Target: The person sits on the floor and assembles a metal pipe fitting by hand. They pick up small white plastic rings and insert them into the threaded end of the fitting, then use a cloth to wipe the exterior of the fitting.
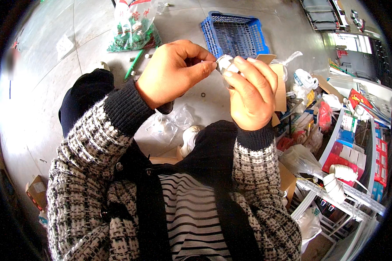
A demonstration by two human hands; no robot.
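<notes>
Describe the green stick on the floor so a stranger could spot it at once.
Find the clear bag of green pieces on the floor, upper left of centre. Just below it, left of the left hand, lies the green stick. It is long, slim and straight, unlike the small pale pieces scattered beside it.

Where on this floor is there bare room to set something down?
Bare floor shows left of the left trouser leg, and between the green-filled bag and blue crate. A smaller patch, seen between the left hand and right hand, holds a small dark ring. The right side is crowded with plastic bags and red boxes.
</notes>
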